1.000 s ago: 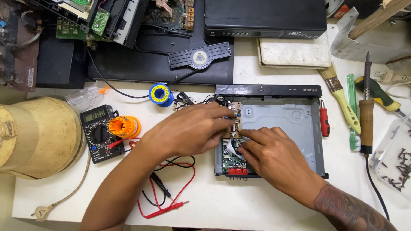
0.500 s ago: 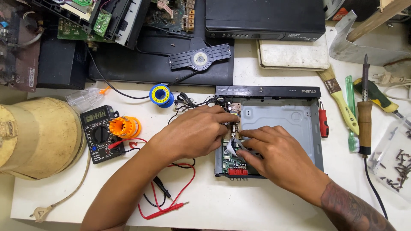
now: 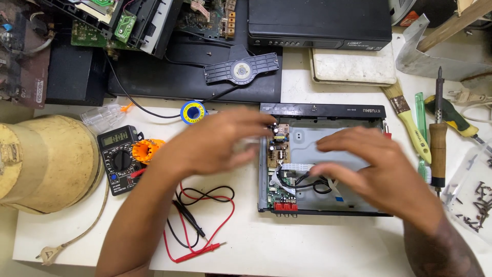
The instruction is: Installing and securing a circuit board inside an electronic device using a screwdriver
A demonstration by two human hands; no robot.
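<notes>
An opened black player chassis (image 3: 328, 110) is seen lying flat on the white tabletop (image 3: 287, 246), lid off, its metal floor bare in the middle. Two circuit boards are mounted along its left side — a brown one (image 3: 278, 149) above, a green one (image 3: 279, 192) below, with a white ribbon cable (image 3: 297, 167) and black wires (image 3: 315, 183) running between them.

The left hand (image 3: 215, 141) is held above the chassis's left edge, fingers spread and blurred, nothing gripped. The right hand (image 3: 376, 172) is held over the right half of the chassis, fingers likewise open and empty; whether either one touches the metal cannot be told.

Left of the chassis a black multimeter (image 3: 119, 159) is laid beside an orange spool (image 3: 147, 150), its red and black probe leads (image 3: 202, 220) coiled loosely on the tabletop. A solder reel (image 3: 192, 111) is set just above the left hand. To the right a paintbrush (image 3: 407, 120), a green-handled tool (image 3: 421, 128) and a wooden-handled soldering iron (image 3: 438, 138) are lined up, with a clear bag of dark screws (image 3: 476, 197) at the edge. A worn yellowish drum-shaped object (image 3: 46, 161) is placed at far left.
</notes>
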